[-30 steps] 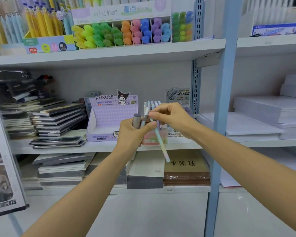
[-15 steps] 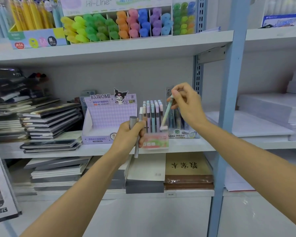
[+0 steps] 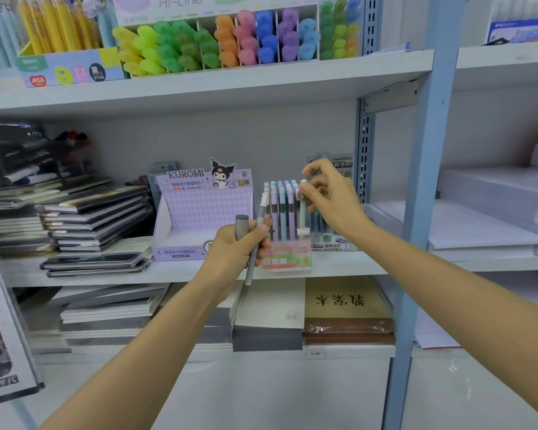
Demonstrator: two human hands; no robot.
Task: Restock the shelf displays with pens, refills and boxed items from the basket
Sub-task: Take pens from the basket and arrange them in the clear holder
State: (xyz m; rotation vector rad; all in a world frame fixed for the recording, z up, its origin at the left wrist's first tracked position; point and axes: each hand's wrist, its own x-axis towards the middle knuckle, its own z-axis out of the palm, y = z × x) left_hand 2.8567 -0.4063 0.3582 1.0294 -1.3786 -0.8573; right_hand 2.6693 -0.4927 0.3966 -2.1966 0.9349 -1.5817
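Both arms are stretched out toward the middle shelf point(image 3: 339, 263), the left one from the near left and the right one from the near right. The left hand point(image 3: 236, 248) is held up just in front of the shelf edge, with its fingers curled tight round two pens. One is a thick grey pen point(image 3: 241, 226), whose top sticks up above the fist. The other is a thin grey pen point(image 3: 253, 262) with a white cap, which is tilted a little and pokes out above and below the hand. The right hand point(image 3: 333, 201) is raised higher and farther back, with the wrist bent. A mint-green pen point(image 3: 303, 212) is pinched near its top between the thumb and fingertips, and the other fingers are loosely curled. This pen is stood upright at the right end of the pink display box point(image 3: 288, 259), beside a row of pastel pens. The pink box is set on the middle shelf, just right of a purple Kuromi box point(image 3: 199, 212). Stacks of notebooks point(image 3: 90, 218) are piled at the far left, and bright highlighters point(image 3: 218, 45) are lined up on the shelf above.
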